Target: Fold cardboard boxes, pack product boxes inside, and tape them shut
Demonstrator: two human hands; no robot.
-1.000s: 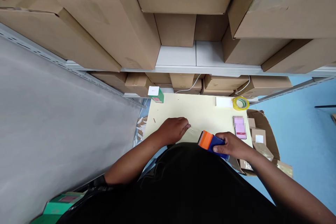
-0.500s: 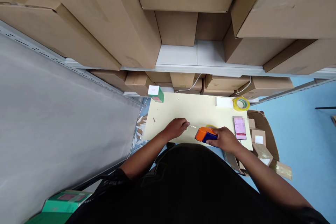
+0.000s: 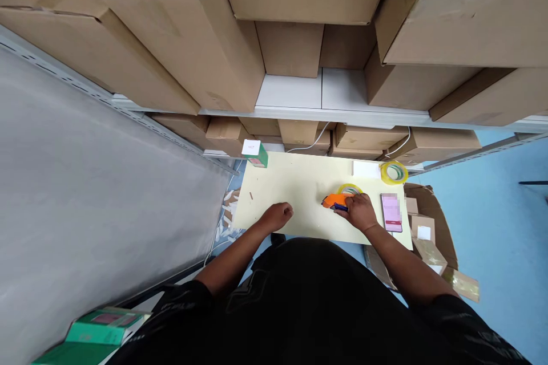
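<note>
A tape dispenser [image 3: 334,201] is at the near right part of the pale cream table [image 3: 295,182], in front of the person's body. Its front part is bright orange, smooth and rounded along the top, narrowing toward the end that points left. A dark blue handle shows low on its right side, running back under the hand. Behind the orange part sits a roll of tape [image 3: 350,187], clear yellow at the rim with a paler ring inside; only its upper arc shows. The cutting edge is too small to make out, and from this height it is hard to say whether the dispenser rests on the table or is held just above it.

The right hand [image 3: 360,212] has its fingers clamped on the dispenser's handle, covering much of the blue. The left hand [image 3: 277,217] is well apart from it, to the left, with the fingers curled together over the near part of the table.

A phone [image 3: 391,213] with a pink screen lies just right of the right hand. Beyond it is a second yellow roll [image 3: 394,172], beside a flat white box [image 3: 366,169].
</note>
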